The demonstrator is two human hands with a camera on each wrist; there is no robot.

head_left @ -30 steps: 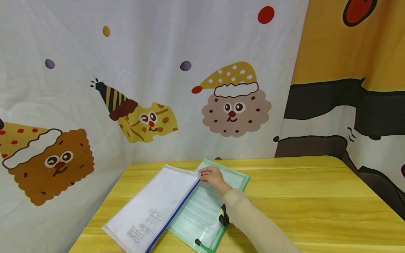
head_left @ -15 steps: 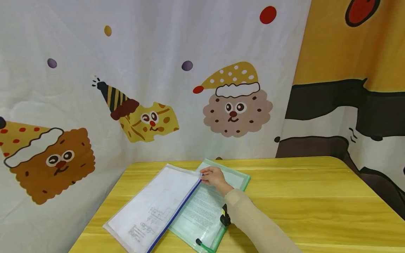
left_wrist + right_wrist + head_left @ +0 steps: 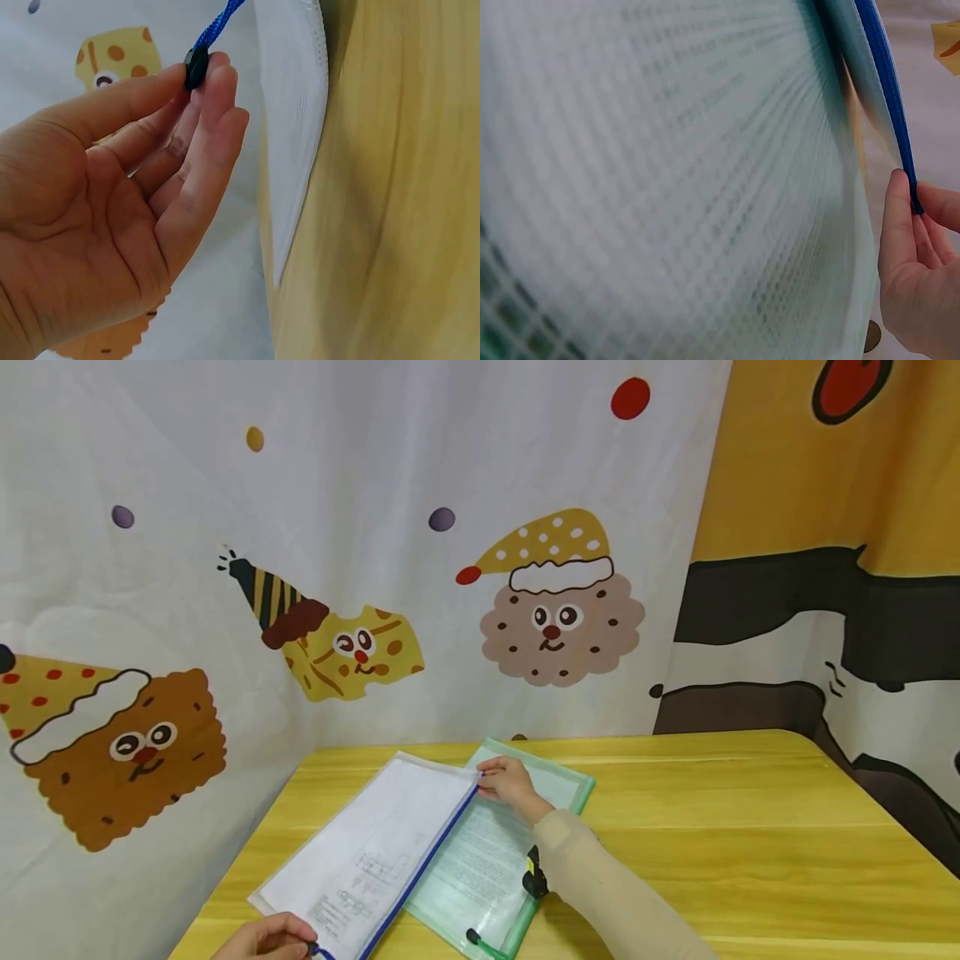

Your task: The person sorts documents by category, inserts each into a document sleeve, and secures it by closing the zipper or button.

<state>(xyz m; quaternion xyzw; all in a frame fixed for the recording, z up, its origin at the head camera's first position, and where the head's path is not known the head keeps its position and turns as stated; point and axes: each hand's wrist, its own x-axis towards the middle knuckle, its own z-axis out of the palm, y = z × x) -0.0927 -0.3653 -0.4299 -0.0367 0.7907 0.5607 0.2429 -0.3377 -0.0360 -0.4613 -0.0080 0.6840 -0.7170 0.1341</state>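
Observation:
A clear zip document pouch (image 3: 393,814) with white printed paper inside and a blue zipper (image 3: 887,75) along its right edge is held slanted over a green one. My right hand (image 3: 510,785) pinches its far corner at the zipper's end, between thumb and fingers. At the near end, my left hand (image 3: 264,938) has come to the lower corner. In the left wrist view, its thumb and fingertips pinch the dark zipper pull (image 3: 196,67) on a blue cord (image 3: 217,27). The green document pouch (image 3: 468,860), with printed sheets inside, lies partly covered beneath.
A wood-grain table (image 3: 712,843) bears the pouches. The green pouch's own zipper cord (image 3: 491,948) with a black tip lies at its near end. A black strap device (image 3: 534,872) sits on the right wrist. Behind the table hangs a curtain (image 3: 360,527) with cartoon prints.
My left hand has entered from the bottom and now holds the blue zipper's pull. My right hand keeps its grip on the far corner; the pouch has shifted slightly right.

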